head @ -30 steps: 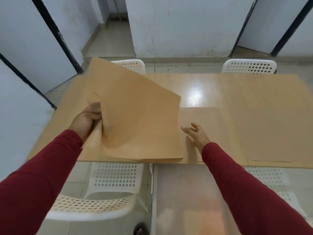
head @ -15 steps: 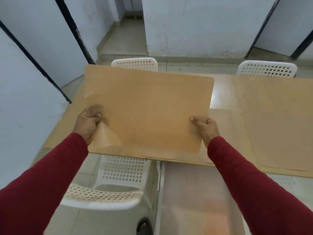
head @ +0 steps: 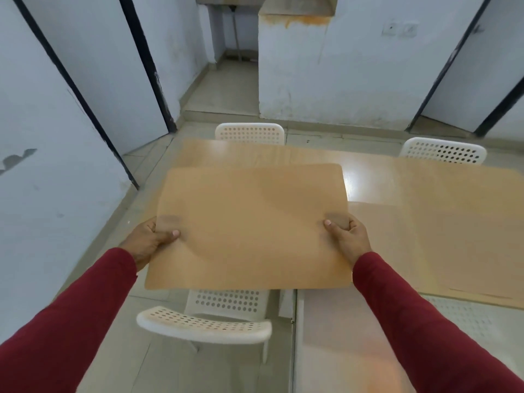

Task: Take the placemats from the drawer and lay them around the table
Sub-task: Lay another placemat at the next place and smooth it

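Observation:
I hold a tan rectangular placemat (head: 249,225) flat in the air over the near left part of the wooden table (head: 365,177). My left hand (head: 150,239) grips its left edge and my right hand (head: 347,236) grips its right edge, thumbs on top. Another tan placemat (head: 397,245) lies on the table just right of my right hand. A larger tan mat (head: 465,222) covers the table's right side. The held mat hides the table's near left corner.
White perforated chairs stand at the far side (head: 250,133) and far right (head: 443,151), and one near chair (head: 209,321) sits below the mat. A pale surface (head: 334,336) lies at the near edge. White walls with black door frames surround the room.
My right hand took hold of the placemat's right edge. Both hands lowered it from a tilted, upright pose to nearly level, and my view rose toward the far wall.

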